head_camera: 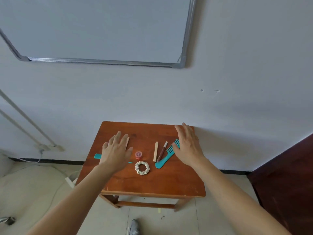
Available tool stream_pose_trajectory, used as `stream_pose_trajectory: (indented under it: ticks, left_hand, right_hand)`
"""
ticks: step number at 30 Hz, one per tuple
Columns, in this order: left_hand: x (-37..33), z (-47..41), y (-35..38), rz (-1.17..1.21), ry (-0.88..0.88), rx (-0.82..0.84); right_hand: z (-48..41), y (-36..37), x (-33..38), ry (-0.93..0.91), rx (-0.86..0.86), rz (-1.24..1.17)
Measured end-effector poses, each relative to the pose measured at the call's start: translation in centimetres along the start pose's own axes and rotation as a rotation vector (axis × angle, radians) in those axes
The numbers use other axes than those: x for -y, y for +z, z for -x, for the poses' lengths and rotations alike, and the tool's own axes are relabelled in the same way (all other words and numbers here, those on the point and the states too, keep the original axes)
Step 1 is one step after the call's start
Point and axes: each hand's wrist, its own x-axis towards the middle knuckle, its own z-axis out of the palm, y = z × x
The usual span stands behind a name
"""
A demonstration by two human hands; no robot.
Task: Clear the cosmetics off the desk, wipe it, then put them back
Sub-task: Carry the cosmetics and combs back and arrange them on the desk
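Hovering over the cosmetics, clearing not yet begun

Both hands are spread over the wooden surface (152, 184), fingers (118, 135) straight and holding nothing. The left hand (116, 153) covers a thin teal comb (97, 156); the right hand (188, 146) covers the teeth of a wide teal comb (162, 162). Between them lie a red jar (138, 155), scrunchie (142, 168), cream stick (155, 151) and brown tube (161, 152). Clearing seems the step in hand. Next, each hand would need to close on its nearest item.
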Motion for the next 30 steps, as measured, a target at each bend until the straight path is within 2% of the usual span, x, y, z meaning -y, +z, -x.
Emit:
stream_pose_trajectory:
  ticks: [7,12,16,20,30]
  left_hand:
    - [1.7,-7.2,3.7,-0.043,0.171,0.278]
    - [1.6,-8.9,8.2,-0.042,0.214,0.421]
    - [1.7,-9.1,11.6,0.019,0.157,0.488]
    - [1.4,-9.1,13.9,0.078,0.079,0.465]
    - [0.2,-9.1,14.4,0.201,-0.057,0.211]
  right_hand:
    - [-3.4,5.3,-0.3,0.215,0.196,0.000]
    - [-4.1,9.0,-1.2,0.280,0.289,-0.063]
    - [-5.3,11.9,-0.9,0.287,0.397,-0.127]
    - [-6.7,14.5,-0.2,0.257,0.455,-0.152]
    - [-8.5,15.8,0.2,0.206,0.433,-0.265]
